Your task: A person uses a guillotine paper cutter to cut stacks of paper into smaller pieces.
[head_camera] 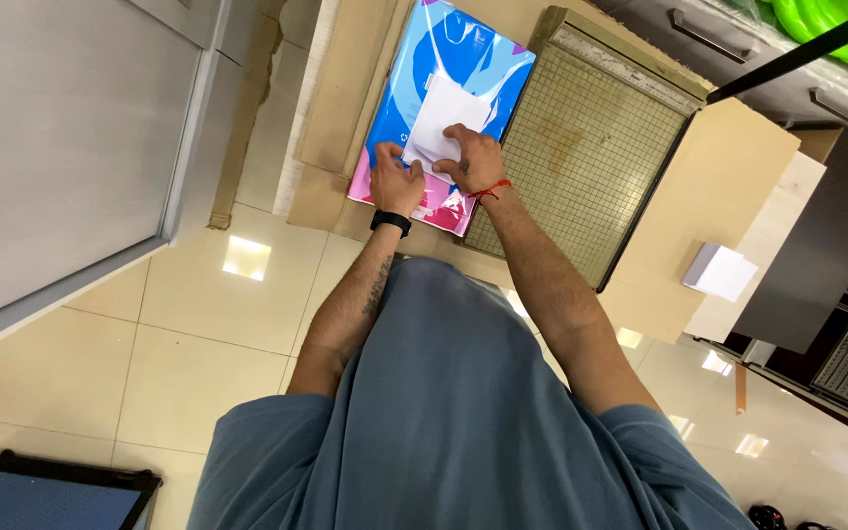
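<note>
Both arms reach forward from the blue-grey shirt (463,412), forearms converging on a wrapped ream of paper (463,49) — a blue, white and pink package lying on the table (728,177), which is covered in tan cardboard. The left hand (397,182), with a black band at the wrist, is curled at the near left part of the ream, fingers bent and closed on the lower edge of a small stack of white sheets (444,123). The right hand (471,157), with a red thread at the wrist, lies palm-down just right of the left, fingers pressing on the near right corner of the same white stack; thumb and fingers look pinched on the paper's edge. The white sheets rest on top of the ream, near its middle, tilted a little against its long sides.

Just right of the ream, touching or nearly so, lies a paper cutter board (581,157) with a gridded surface, its long black lever arm (797,49) raised and running away to the far right. Further right of the ream, near the table's edge, sits a small white block of paper (718,270). Left of the ream a strip of loose cardboard (341,88) lines the table's edge, and beyond it the glossy tiled floor (198,324) — with a dark-framed blue tray (41,496) on it, well apart from the ream.
</note>
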